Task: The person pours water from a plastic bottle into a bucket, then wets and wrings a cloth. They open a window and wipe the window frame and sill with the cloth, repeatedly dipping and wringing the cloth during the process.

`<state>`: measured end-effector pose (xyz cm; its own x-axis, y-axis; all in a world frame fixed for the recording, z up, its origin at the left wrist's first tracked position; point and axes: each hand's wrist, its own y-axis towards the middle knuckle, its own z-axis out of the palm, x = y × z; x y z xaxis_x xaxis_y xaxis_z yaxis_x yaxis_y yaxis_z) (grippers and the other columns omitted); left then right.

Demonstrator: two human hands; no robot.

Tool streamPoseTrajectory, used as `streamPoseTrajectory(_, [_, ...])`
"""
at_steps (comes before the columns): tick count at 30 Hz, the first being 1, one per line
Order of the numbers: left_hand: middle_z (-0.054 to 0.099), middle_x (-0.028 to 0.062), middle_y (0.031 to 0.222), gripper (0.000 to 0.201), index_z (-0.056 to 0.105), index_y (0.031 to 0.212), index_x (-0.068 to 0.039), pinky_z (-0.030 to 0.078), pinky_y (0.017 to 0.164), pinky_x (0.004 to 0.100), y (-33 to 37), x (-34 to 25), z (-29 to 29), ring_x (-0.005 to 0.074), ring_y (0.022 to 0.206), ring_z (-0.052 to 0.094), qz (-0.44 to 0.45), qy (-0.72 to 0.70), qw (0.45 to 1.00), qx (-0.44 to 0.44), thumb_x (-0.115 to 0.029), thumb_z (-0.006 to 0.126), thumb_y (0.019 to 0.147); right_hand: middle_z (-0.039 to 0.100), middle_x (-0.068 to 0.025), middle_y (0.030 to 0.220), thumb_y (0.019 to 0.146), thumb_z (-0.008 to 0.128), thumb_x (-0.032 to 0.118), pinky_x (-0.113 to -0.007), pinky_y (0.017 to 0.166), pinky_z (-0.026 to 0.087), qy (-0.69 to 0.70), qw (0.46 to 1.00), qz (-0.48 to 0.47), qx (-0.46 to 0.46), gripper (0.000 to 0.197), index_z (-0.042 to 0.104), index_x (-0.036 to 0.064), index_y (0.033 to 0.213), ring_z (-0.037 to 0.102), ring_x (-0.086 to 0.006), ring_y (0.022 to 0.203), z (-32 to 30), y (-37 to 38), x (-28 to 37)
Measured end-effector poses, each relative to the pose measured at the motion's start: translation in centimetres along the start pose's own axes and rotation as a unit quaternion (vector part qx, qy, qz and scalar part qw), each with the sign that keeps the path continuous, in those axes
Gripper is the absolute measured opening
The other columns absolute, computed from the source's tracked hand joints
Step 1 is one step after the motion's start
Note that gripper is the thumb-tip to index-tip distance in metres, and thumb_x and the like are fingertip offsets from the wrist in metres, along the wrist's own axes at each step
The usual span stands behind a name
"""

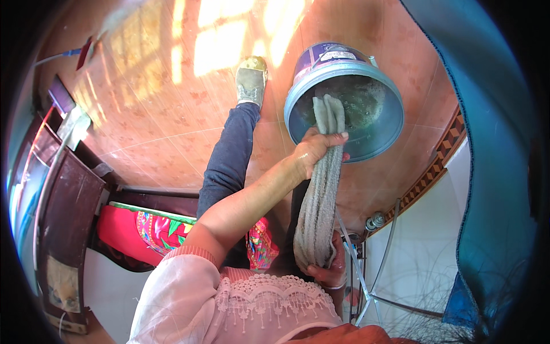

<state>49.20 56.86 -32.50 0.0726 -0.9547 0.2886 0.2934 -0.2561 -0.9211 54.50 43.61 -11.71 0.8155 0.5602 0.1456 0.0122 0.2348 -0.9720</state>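
1. The left hand (321, 150) is closed tight around a grey wet cloth (321, 195), gripping it near the top, right over the near rim of the bucket (344, 100).
2. The right hand (327, 265) is lower down, close to the body, fingers curled around the bottom end of the same cloth. So the cloth is stretched between both hands, looking twisted into a thick rope.
3. The top end of the cloth hangs past the left hand and dips into the bucket, which has dark soapy water in it with some foam on the surface.
4. The bucket is blue-grey and round, and sits on the orange tiled floor (172, 103), toward the wall side on the right.
5. A foot in a worn shoe (252, 79) is planted on the floor just left of the bucket, leg in dark trousers.
6. A blue curtain (492, 143) hangs along the right edge.
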Motion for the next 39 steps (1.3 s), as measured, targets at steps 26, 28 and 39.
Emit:
streamPoseTrajectory(26, [0.033, 0.0241, 0.143, 0.088, 0.021, 0.148, -0.010, 0.042, 0.101, 0.0450, -1.6, 0.0, -1.7, 0.0427, 0.125, 0.046, 0.227, 0.599, 0.753, 0.153, -0.006, 0.068, 0.074, 0.059, -0.0232, 0.107, 0.083, 0.069, 0.040, -0.050, 0.102, 0.041, 0.034, 0.966, -0.198, 0.162, 0.076, 0.030, 0.0033, 0.137, 0.057, -0.0383, 0.111, -4.5, 20.5, 6.4])
streamPoseTrajectory(28, [0.040, 0.0245, 0.134, 0.082, 0.025, 0.143, -0.009, 0.043, 0.100, 0.0430, -1.9, 0.2, -1.7, 0.0452, 0.122, 0.046, 0.239, 0.614, 0.738, 0.148, -0.004, 0.068, 0.074, 0.059, -0.0215, 0.103, 0.083, 0.070, 0.040, -0.050, 0.102, 0.041, 0.010, 0.964, -0.224, 0.145, 0.076, 0.031, 0.0036, 0.136, 0.058, -0.0373, 0.108, -4.5, 20.0, 6.1])
streamPoseTrajectory(39, [0.057, 0.0025, 0.117, 0.033, 0.050, 0.123, -0.010, 0.045, 0.092, 0.0286, 0.7, -1.4, -3.3, 0.0123, 0.110, 0.053, 0.189, 0.120, 0.959, 0.174, -0.010, 0.061, 0.091, 0.053, -0.0107, 0.105, 0.092, 0.058, 0.030, -0.045, 0.100, 0.041, 0.139, 0.950, -0.278, -0.039, 0.063, 0.035, 0.0040, 0.144, 0.050, -0.0290, 0.110, -4.3, 19.0, 5.4])
